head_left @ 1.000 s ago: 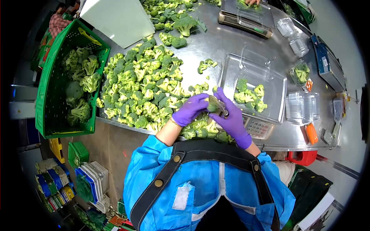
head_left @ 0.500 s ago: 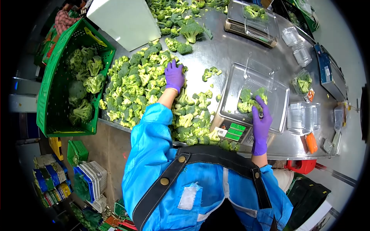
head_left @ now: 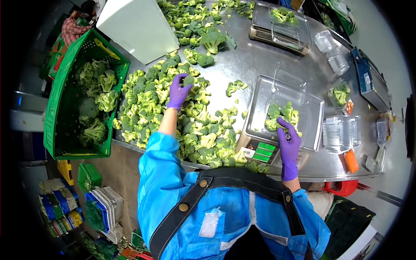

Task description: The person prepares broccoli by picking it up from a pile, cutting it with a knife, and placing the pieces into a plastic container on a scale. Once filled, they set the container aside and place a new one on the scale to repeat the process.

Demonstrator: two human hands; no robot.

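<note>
My left hand [head_left: 178,91], in a purple glove, is over the broccoli pile [head_left: 147,95] with its fingers closed round a green floret [head_left: 188,80]. My right hand [head_left: 289,143], also gloved in purple, is at the near side of a clear plastic box on the scale tray [head_left: 314,125]. Its thumb and forefinger are curved near the florets [head_left: 284,116] in that box; whether they pinch anything is hard to see. The scale's green display [head_left: 263,151] is lit below the tray.
A green crate [head_left: 54,117] with broccoli stands at the left, beside a white container [head_left: 134,30]. A second scale [head_left: 277,34] stands at the back. Stacked clear boxes [head_left: 342,133] and a blue device [head_left: 368,78] are at the right. A person [head_left: 73,28] is at the upper left.
My left hand has moved left over the pile and closed round a floret. My right hand has shifted slightly down and left, its fingers more curled.
</note>
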